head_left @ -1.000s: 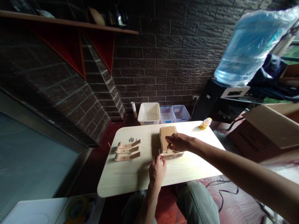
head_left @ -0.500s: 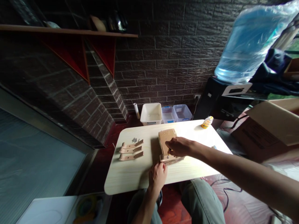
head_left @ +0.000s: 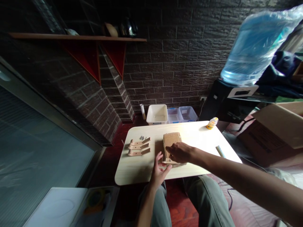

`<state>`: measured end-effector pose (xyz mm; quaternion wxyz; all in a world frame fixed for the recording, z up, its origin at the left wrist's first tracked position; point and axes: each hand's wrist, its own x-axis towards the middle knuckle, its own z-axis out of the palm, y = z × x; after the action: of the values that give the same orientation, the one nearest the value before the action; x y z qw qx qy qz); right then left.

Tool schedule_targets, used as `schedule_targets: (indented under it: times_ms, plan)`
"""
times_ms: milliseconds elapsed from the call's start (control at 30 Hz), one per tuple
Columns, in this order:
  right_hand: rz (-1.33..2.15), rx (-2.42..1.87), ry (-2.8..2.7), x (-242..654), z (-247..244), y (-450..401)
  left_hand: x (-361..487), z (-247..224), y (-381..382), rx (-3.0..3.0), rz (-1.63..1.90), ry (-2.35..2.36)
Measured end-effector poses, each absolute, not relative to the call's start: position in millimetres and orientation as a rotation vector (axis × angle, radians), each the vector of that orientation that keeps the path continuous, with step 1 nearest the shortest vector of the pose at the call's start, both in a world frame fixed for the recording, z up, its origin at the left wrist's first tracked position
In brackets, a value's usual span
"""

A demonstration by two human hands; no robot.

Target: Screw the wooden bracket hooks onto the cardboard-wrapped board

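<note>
Head view: a person is working over a cardboard block that is lying right of the middle of the pale surface. One bent wooden piece is lying across the block's near end, with one dark screw showing on it; whether the piece is firmly fixed, I cannot tell. Three matching pieces, the far one, the middle one and the near one, are lying well apart to the left, seemingly untouched. So one of four is apparently getting attention and three are waiting. Behind them, several loose screws are lying too tightly bunched to count.

The left hand is spreading its grip, thumb and fingers apart, around the block's near-left corner; contact is unclear. The right hand is curling over the block, its index finger pointing down; whether its grip is holding anything is hidden.
</note>
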<state>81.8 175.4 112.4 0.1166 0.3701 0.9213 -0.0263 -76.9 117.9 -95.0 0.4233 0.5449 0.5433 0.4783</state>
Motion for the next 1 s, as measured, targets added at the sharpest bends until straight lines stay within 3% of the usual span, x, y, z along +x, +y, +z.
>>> schedule_targets:
  times_ms: [1000]
  plan:
    - [-0.071,1.033,2.746,84,113,168,-70,-107,128,1.28,1.23,1.226]
